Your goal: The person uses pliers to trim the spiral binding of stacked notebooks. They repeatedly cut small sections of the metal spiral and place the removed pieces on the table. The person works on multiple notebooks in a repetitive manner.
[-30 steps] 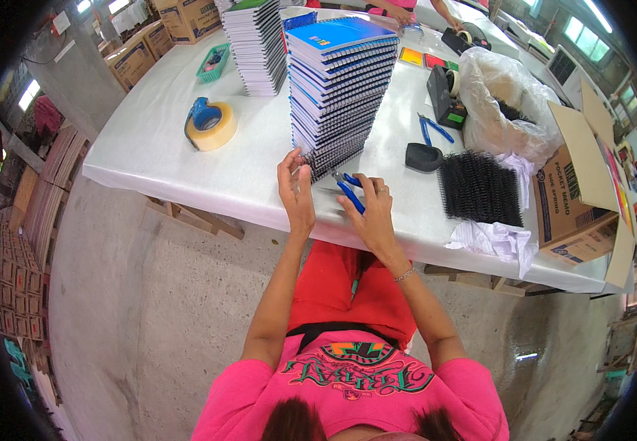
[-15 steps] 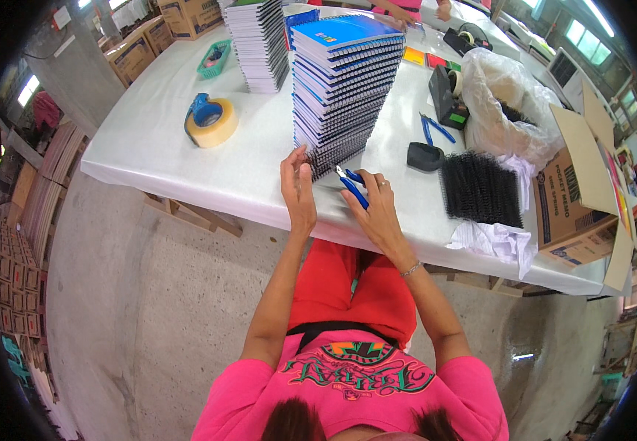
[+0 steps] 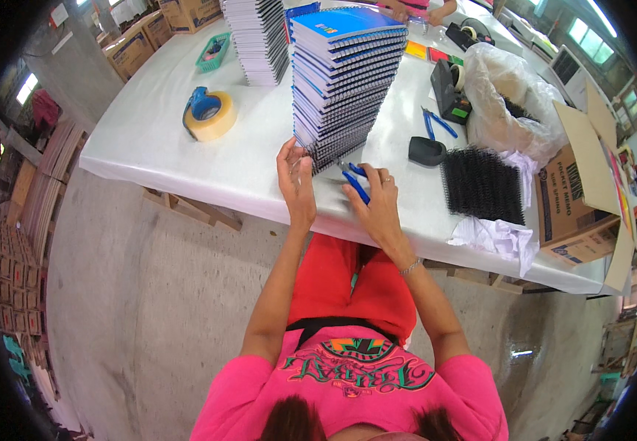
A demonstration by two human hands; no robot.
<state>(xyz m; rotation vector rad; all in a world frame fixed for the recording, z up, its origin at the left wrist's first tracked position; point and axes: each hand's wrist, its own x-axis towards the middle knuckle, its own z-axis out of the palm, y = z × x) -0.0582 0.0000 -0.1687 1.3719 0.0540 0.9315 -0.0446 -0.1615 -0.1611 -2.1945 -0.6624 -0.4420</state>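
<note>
Blue-handled pliers (image 3: 357, 184) — right hand (image 3: 377, 202)

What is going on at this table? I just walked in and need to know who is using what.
A person in a pink shirt works at the near edge of a white table. The left hand rests against the bottom of a tall stack of blue spiral notebooks. The right hand grips blue-handled pliers at the stack's foot. Black binding coils, a tape roll and second pliers lie alongside.
</note>
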